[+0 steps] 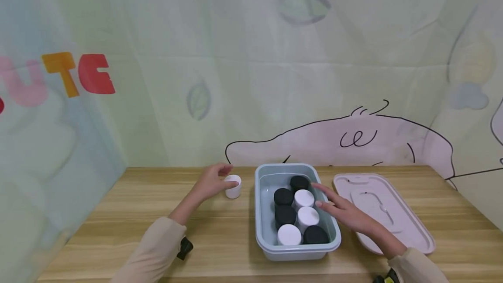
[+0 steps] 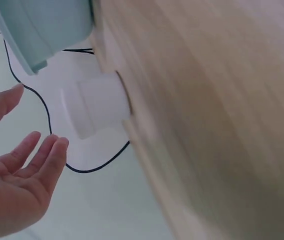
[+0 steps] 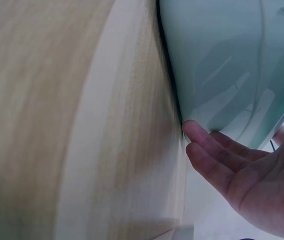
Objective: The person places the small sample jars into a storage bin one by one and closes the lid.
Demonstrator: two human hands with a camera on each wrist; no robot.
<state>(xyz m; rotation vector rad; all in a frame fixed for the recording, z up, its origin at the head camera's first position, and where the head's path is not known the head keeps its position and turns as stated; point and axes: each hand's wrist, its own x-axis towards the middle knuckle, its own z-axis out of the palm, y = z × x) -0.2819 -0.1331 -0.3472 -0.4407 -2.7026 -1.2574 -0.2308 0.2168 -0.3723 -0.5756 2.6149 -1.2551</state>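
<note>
The left hand [image 1: 212,181], released, is beside a white cylindrical jar [image 1: 233,191] near the back edge of the wood-grain surface [image 1: 220,243], left of a light-blue rectangular plastic bin [image 1: 258,213]. The right hand [image 1: 349,213], fingers extended, grasping nothing, is at the bin's right edge.

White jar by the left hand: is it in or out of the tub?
Out: the jar stands on the table, left of the tub.

Light-brown wood-grained tabletop [image 1: 129,217] bears, left to right, a white cylindrical jar [image 1: 233,192], pale blue rectangular plastic tub [image 1: 294,256], flat pale pink lid [image 1: 406,224].
</note>
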